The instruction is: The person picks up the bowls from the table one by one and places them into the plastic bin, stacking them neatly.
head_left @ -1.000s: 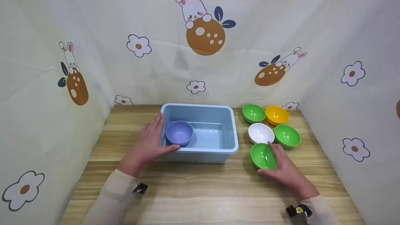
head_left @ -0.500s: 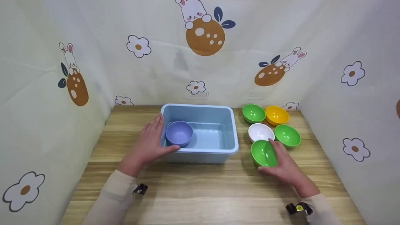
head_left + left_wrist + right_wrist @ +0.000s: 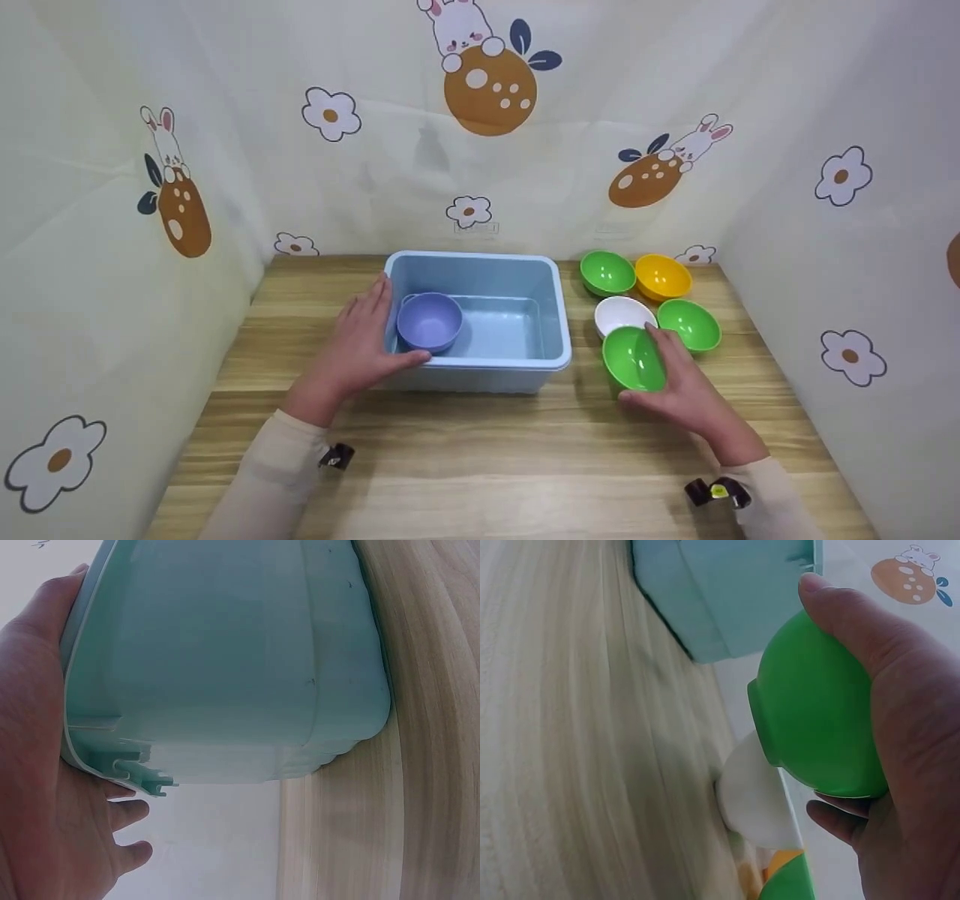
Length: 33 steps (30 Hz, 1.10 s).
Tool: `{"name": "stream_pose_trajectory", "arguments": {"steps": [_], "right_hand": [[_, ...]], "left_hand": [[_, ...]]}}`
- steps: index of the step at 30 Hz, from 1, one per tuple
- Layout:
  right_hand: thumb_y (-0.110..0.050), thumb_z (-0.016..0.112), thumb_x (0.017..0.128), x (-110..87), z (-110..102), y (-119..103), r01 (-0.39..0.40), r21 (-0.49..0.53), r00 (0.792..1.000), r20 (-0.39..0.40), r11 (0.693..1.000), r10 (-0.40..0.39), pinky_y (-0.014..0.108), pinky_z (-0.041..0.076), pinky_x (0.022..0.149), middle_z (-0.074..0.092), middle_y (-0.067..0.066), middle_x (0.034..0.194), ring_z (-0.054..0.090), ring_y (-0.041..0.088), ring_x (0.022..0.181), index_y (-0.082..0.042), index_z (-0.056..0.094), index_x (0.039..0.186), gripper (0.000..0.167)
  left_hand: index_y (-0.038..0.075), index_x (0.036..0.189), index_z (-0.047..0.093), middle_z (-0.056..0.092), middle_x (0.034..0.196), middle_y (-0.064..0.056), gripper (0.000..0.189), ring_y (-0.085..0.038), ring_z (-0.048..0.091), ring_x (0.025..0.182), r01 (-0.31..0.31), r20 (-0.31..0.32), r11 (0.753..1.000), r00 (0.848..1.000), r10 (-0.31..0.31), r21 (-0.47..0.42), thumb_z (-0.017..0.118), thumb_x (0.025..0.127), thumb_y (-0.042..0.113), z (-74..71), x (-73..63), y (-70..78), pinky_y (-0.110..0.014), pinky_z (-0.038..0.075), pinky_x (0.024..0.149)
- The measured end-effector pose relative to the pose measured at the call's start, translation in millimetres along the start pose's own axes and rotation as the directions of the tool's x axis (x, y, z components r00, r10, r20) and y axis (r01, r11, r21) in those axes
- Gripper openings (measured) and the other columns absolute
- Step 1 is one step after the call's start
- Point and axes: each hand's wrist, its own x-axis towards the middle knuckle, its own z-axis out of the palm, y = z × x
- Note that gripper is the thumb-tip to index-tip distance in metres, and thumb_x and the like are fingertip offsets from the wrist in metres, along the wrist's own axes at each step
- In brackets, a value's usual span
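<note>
My right hand (image 3: 679,390) holds a green bowl (image 3: 632,360) by its right side, thumb at the near rim and fingers at the far rim. In the right wrist view the bowl's foot is raised off the wood, and the bowl overlaps a white bowl (image 3: 751,795) behind it. My left hand (image 3: 356,345) rests against the near left corner of a light blue plastic tub (image 3: 487,363), its fingers stretched along the left rim and its thumb along the front rim. Inside the tub, at the left, sits a purple bowl (image 3: 430,322).
Behind the held bowl, a green bowl (image 3: 607,273) and a yellow-orange bowl (image 3: 663,277) stand at the table's back edge. Another green bowl (image 3: 688,325) is right of the white one. Patterned cloth (image 3: 375,187) encloses the wooden table (image 3: 487,465) at the back and sides.
My right hand has lifted the green bowl and moved it slightly away from me, so it covers more of the white bowl. The left hand and tub stay in place.
</note>
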Motion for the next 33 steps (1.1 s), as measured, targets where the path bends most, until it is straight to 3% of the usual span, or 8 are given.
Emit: {"name": "stream_pose_trajectory", "arguments": {"steps": [4, 12, 20, 33], "right_hand": [[-0.038, 0.106, 0.075, 5.1, -1.8, -3.5, 0.013, 0.001, 1.000, 0.004, 1.000, -0.013, 0.070, 0.036, 0.122, 0.046, 0.019, 0.156, 0.048, 0.041, 0.143, 0.002, 0.035, 0.168, 0.124], [-0.049, 0.103, 0.077, 14.0, -9.7, -11.7, -0.009, -0.023, 0.999, 0.040, 1.000, 0.010, 0.075, 0.036, 0.121, 0.042, 0.019, 0.163, 0.045, 0.044, 0.148, -0.003, 0.034, 0.171, 0.126], [-0.048, 0.102, 0.077, 25.1, -17.1, -21.3, 0.048, -0.034, 0.998, 0.035, 0.998, -0.047, 0.075, 0.040, 0.118, 0.044, 0.019, 0.163, 0.049, 0.044, 0.143, -0.008, 0.032, 0.174, 0.125], [-0.045, 0.103, 0.078, 46.6, -24.9, -39.9, 0.093, -0.016, 0.995, 0.043, 0.996, -0.092, 0.072, 0.041, 0.120, 0.042, 0.017, 0.165, 0.049, 0.042, 0.145, -0.007, 0.035, 0.172, 0.123]], "left_hand": [[-0.003, 0.175, 0.011, 0.007, 0.184, -0.021, 0.143, -0.039, 0.010, 0.170, -0.006, -0.005, 1.000, 1.000, 0.006, 0.013, 0.068, 0.084, 0.091, 0.9, 0.3, -0.7, -0.060, 0.007, 0.136], [-0.003, 0.175, 0.011, 0.007, 0.184, -0.021, 0.139, -0.041, 0.011, 0.169, -0.005, -0.005, 1.000, 1.000, 0.006, 0.018, 0.071, 0.087, 0.086, 1.1, 0.4, -0.4, -0.064, 0.010, 0.135], [-0.006, 0.174, 0.014, 0.012, 0.182, -0.025, 0.134, -0.043, 0.015, 0.168, -0.018, -0.030, 1.000, 0.999, 0.017, -0.010, 0.081, 0.088, 0.071, 0.8, 0.7, 0.3, -0.065, 0.013, 0.135], [-0.003, 0.175, 0.013, 0.010, 0.183, -0.022, 0.134, -0.043, 0.014, 0.169, 0.001, -0.019, 1.000, 1.000, -0.001, -0.001, 0.079, 0.088, 0.075, 1.0, 0.4, 1.0, -0.065, 0.012, 0.135]]}}
